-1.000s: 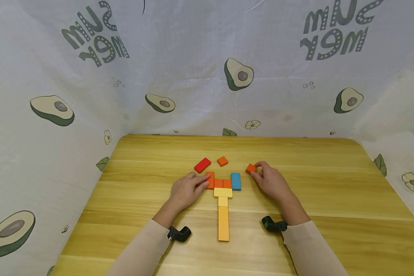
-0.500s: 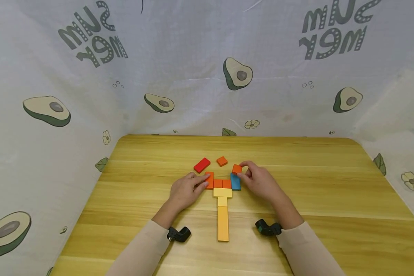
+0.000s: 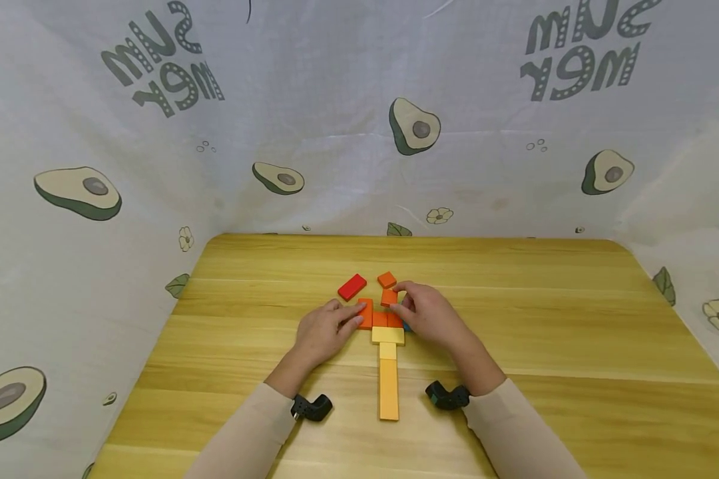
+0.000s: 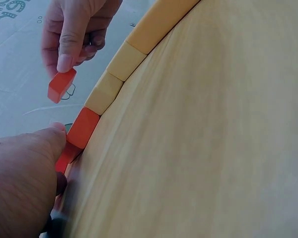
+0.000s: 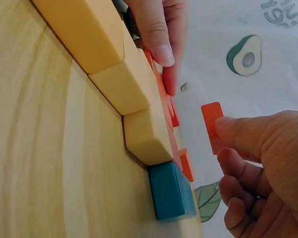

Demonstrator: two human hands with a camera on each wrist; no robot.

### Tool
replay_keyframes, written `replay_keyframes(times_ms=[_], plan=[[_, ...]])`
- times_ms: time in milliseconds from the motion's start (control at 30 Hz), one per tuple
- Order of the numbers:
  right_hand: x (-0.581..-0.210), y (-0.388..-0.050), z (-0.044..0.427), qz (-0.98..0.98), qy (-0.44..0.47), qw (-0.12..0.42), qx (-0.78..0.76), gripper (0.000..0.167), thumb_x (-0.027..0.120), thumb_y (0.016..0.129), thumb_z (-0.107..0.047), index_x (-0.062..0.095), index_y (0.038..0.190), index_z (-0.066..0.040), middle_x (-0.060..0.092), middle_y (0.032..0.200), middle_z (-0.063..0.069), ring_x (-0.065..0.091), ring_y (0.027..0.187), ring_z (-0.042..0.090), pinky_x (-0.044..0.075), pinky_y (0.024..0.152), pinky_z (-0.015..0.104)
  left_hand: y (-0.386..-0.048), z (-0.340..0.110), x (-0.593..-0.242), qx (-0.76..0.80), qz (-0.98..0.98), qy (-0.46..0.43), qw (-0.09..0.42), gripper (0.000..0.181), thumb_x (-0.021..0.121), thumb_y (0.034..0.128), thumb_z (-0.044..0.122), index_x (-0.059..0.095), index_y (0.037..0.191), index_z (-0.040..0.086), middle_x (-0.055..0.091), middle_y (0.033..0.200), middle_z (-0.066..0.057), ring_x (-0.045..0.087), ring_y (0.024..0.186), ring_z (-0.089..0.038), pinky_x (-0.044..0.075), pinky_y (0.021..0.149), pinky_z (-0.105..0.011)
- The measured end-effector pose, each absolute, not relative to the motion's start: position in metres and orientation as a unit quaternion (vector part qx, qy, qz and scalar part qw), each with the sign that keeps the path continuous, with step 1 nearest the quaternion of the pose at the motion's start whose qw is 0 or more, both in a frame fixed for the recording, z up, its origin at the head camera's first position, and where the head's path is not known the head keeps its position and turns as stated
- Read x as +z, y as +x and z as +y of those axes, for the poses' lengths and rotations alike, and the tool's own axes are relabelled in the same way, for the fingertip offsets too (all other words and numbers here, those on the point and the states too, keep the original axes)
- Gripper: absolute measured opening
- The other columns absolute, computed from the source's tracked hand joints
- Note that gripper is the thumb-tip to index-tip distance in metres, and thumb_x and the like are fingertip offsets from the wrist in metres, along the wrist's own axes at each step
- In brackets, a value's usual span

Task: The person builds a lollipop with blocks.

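My right hand (image 3: 431, 316) pinches a small orange square block (image 3: 389, 298) between thumb and finger. In the right wrist view, this small orange square block (image 5: 208, 116) is held off the table, above the row. My left hand (image 3: 323, 332) touches an upright orange-red rectangular block (image 3: 367, 319) with its index finger and thumb. Two orange squares (image 3: 380, 320) lie beside that block, above a wide pale yellow block (image 3: 387, 335). Below come a small yellow block (image 3: 387, 350) and a long yellow-orange block (image 3: 388, 389). The right hand mostly covers a blue block (image 3: 407, 327), plainer in the right wrist view.
Behind the arrangement lie a loose red rectangular block (image 3: 352, 287) and another orange square block (image 3: 386, 279). The wooden table (image 3: 251, 266) ends at a white curtain (image 3: 335, 86) printed with avocados. Each wrist wears a black camera (image 3: 311, 407).
Carrying the orange square, my right hand has moved left, past the blue block, to above the orange squares. My left hand stays on the orange-red block.
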State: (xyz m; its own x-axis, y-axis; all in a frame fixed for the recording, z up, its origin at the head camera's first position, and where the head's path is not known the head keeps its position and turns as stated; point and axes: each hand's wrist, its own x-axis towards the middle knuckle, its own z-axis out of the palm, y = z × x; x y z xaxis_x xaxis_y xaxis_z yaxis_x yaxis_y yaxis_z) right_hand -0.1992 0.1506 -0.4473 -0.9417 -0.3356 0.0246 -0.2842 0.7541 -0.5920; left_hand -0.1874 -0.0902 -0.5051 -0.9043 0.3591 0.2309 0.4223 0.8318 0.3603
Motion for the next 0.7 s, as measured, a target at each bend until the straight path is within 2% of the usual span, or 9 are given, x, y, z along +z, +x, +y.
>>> replay_keyframes(times_ms=[233,400,533,700], plan=[[-0.453,-0.204,0.144,0.939,-0.192,0.028,-0.283,0.031,0.071,0.097,-0.022,0.067,0.123,-0.005,0.059,0.076,-0.002,0.049,0.068,0.014,0.044,0.069,0.032,-0.187,-0.090,-0.505,-0.204,-0.952,-0.212,0.084,0.038,0.056,0.1031,0.046,0.065,0.138,0.034,0.052,0.080,0.006,0.032,0.054,-0.006,0.026,0.051,-0.021],[-0.456,-0.208,0.140,0.946,-0.189,0.028,-0.262,0.033,0.071,0.097,-0.022,0.067,0.124,-0.004,0.060,0.078,-0.002,0.049,0.080,0.019,0.043,0.080,0.037,-0.188,-0.091,-0.505,-0.204,-0.952,-0.212,0.089,0.038,0.058,0.1022,0.046,0.066,0.137,0.033,0.051,0.078,0.006,0.031,0.054,-0.006,0.026,0.050,-0.021],[-0.455,-0.212,0.136,0.951,-0.178,0.031,-0.252,0.031,0.073,0.096,-0.023,0.069,0.120,-0.004,0.061,0.078,0.000,0.047,0.085,0.024,0.039,0.081,0.038,-0.189,-0.091,-0.504,-0.204,-0.952,-0.210,0.092,0.038,0.059,0.1018,0.045,0.067,0.137,0.033,0.051,0.078,0.006,0.032,0.054,-0.006,0.025,0.050,-0.021],[-0.456,-0.218,0.133,0.955,-0.184,0.038,-0.228,0.031,0.072,0.096,-0.026,0.070,0.119,-0.004,0.064,0.080,0.003,0.048,0.083,0.024,0.036,0.083,0.039,-0.189,-0.090,-0.506,-0.204,-0.952,-0.209,0.091,0.038,0.057,0.1025,0.046,0.066,0.137,0.034,0.051,0.079,0.007,0.031,0.054,-0.005,0.025,0.050,-0.020]])
